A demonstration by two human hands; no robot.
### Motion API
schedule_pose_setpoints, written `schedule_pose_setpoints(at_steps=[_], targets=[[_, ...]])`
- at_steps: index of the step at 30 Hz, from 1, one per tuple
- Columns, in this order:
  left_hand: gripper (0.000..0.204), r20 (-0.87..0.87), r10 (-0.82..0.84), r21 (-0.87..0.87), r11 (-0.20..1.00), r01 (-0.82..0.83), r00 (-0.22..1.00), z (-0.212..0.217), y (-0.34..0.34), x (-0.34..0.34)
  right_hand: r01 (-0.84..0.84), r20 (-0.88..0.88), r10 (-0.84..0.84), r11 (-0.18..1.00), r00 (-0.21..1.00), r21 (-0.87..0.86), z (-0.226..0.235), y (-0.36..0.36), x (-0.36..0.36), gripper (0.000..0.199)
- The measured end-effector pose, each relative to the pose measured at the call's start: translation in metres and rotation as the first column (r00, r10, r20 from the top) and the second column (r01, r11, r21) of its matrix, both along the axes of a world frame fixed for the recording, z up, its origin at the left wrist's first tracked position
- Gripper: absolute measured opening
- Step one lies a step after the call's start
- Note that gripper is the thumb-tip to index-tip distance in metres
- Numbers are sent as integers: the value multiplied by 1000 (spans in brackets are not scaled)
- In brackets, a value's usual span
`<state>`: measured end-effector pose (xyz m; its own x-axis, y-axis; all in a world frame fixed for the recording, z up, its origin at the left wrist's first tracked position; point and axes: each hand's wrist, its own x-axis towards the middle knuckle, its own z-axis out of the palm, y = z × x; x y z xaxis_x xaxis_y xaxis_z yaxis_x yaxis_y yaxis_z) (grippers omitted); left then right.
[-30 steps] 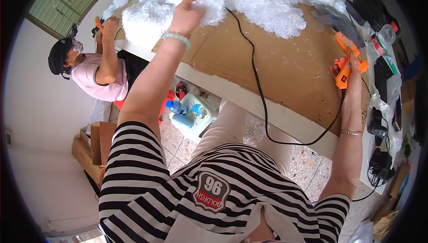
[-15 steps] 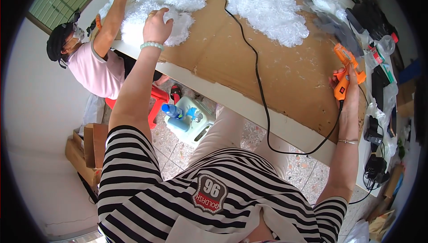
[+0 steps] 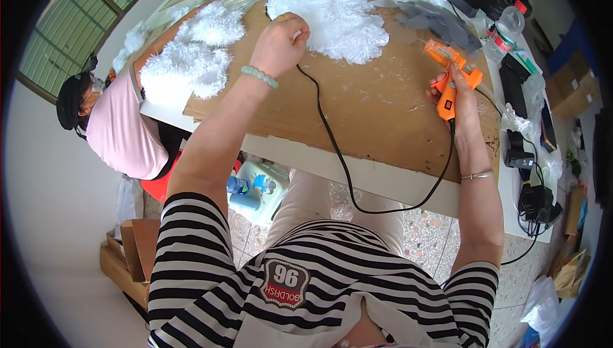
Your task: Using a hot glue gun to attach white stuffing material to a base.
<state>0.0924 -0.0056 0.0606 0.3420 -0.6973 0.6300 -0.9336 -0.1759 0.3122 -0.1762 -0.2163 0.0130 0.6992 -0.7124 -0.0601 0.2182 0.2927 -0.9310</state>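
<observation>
My right hand (image 3: 461,92) is wrapped round an orange hot glue gun (image 3: 449,83), its nozzle end pointing away to the far left over the cardboard. From the gun's base a black cord (image 3: 348,182) loops down past the table edge and back up across the cardboard. Over the upper part of that cord is my left hand (image 3: 279,45), fingers curled together beside a big pile of white fluffy, tinsel-like pieces (image 3: 332,16). Whether it pinches anything is hidden. Another white fluffy pile (image 3: 188,67) lies left of it.
Brown cardboard (image 3: 383,118) covers the table. Grey translucent sheets (image 3: 440,25), a plastic bottle (image 3: 509,29) and black adapters (image 3: 539,201) lie at right. A co-worker in a pink shirt (image 3: 124,118) sits at left. Below is a pale stool (image 3: 268,198) bearing a blue bottle.
My left hand has gone from spread fingers above the left pile to curled fingers by the middle pile. The view has shifted; the glue gun remains in my right hand.
</observation>
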Motion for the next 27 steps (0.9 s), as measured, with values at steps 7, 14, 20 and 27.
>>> schedule_pose_setpoints(at_steps=[7, 14, 20, 27], targets=[[9, 91, 30, 10, 999, -31, 995, -2, -44, 4, 18, -1, -18, 1000, 1000, 6, 4, 6, 4, 36], [12, 34, 139, 38, 989, -140, 990, -1, -58, 23, 31, -3, -31, 999, 1000, 9, 5, 5, 4, 33], [17, 78, 151, 73, 985, -157, 985, 6, -62, 27, 57, 48, -57, 998, 997, 15, 8, 9, 5, 29], [28, 394, -7, 110, 993, -40, 919, 7, -71, 27, 27, 38, -28, 999, 999, 18, 5, 6, 5, 27]])
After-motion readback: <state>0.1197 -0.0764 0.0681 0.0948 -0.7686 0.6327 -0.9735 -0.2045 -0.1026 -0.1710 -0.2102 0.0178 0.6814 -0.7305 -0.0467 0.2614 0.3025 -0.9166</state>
